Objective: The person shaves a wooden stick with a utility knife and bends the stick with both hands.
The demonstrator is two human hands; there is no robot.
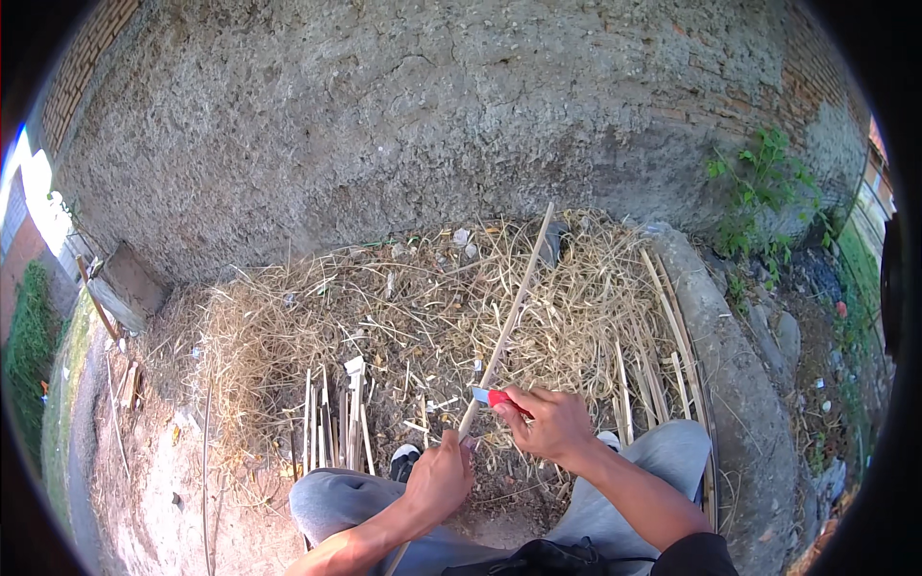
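Observation:
A long, pale wooden strip (520,300) slants up from between my knees toward the wall. My left hand (438,478) is closed round its lower part, and the strip's tail shows again below that wrist. In my right hand (549,423) is a knife with a red handle (500,397), gripped in closed fingers. Its short blade (480,395) points left and lies against or just over the strip, a little above my left hand. Whether the edge bites into the wood is too small to tell.
Curly shavings (567,317) cover the ground ahead. Several cut strips (331,422) lie by my left knee, and longer strips (672,326) lie at the right beside a low concrete curb (735,403). A rough wall (432,125) stands in front, with a green plant (768,192) at its right.

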